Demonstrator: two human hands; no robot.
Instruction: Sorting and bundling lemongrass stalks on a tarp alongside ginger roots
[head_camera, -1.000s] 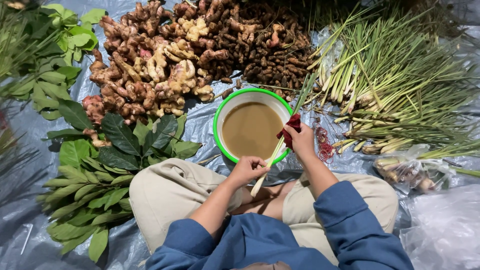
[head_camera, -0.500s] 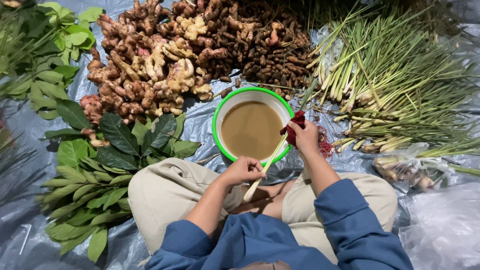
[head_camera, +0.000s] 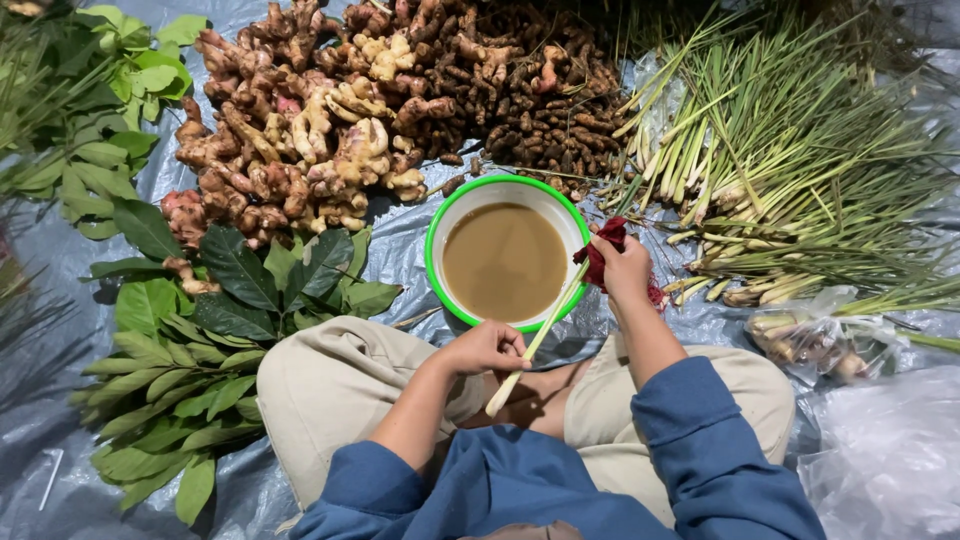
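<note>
My left hand (head_camera: 487, 348) grips the pale lower end of a lemongrass stalk (head_camera: 535, 341) above my lap. The stalk slants up to the right across the rim of a green-edged bowl (head_camera: 434, 232) holding muddy brown water. My right hand (head_camera: 622, 268) holds a dark red cloth (head_camera: 601, 253) wrapped around the upper part of the stalk, just right of the bowl.
A heap of ginger and darker roots (head_camera: 380, 100) lies behind the bowl. Lemongrass stalks (head_camera: 790, 170) pile up at the right, green leaves (head_camera: 180, 330) at the left. Red rubber bands (head_camera: 655, 293) and a plastic bag of roots (head_camera: 815, 340) lie by my right knee. Grey plastic sheeting (head_camera: 890, 470) covers the ground.
My right hand with the red cloth has slid up the stalk, to the right. The left hand and the stalk's lower end have dropped slightly toward my lap.
</note>
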